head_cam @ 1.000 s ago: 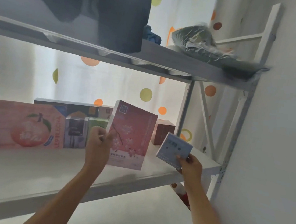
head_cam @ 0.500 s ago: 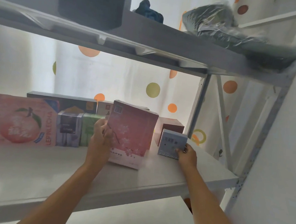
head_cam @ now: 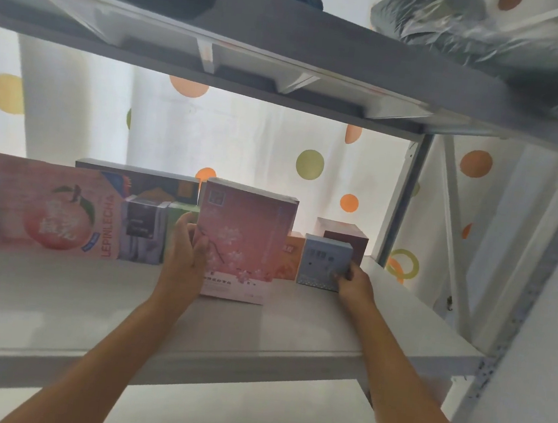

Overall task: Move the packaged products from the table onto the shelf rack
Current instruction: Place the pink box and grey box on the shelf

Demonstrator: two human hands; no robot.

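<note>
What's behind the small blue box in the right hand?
A dark red box stands behind the small blue box, an orange box beside it; their lower parts are hidden.

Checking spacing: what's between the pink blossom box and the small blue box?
Head view: an orange box shows in the gap, set behind pink blossom box and small blue box.

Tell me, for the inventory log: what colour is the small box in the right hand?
Pale blue-grey small box, dotted along its bottom edge; head view.
</note>
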